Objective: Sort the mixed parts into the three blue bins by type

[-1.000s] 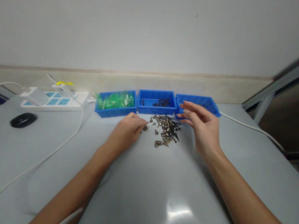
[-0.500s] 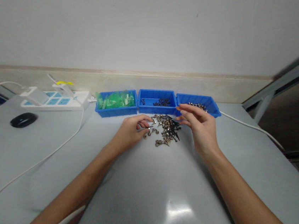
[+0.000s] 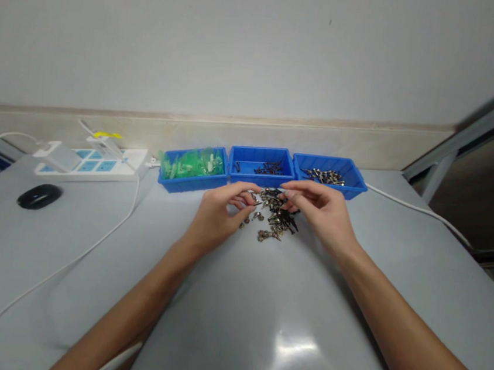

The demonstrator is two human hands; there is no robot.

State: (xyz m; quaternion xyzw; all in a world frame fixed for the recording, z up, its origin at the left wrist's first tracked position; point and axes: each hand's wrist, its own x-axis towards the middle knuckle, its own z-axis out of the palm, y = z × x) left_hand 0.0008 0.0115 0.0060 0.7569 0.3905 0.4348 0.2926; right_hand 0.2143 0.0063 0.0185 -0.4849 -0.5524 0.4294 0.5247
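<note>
A loose pile of small black and silver screws (image 3: pixel 285 219) lies on the grey table, with several silver pieces (image 3: pixel 269 235) at its near edge. My left hand (image 3: pixel 220 211) is at the pile's left side, thumb and forefinger closed on what looks like a small screw (image 3: pixel 258 204). Over the pile's right side hovers my right hand (image 3: pixel 321 213). Its fingers are loosely curled and apart, with nothing visible in them; the fingertips partly cover the screws.
Behind the pile stand three blue bins: a left bin (image 3: pixel 191 187) with green bags, a middle bin (image 3: pixel 261 152) with dark screws, and a right bin (image 3: pixel 356 179) with shiny screws. At left are a power strip (image 3: pixel 136 164), a black mouse (image 3: pixel 40 196) and a white cable (image 3: pixel 85 250).
My right hand has moved left and down from near the right bin to the pile. My left hand has risen slightly and shifted right, still pinching the small piece.
</note>
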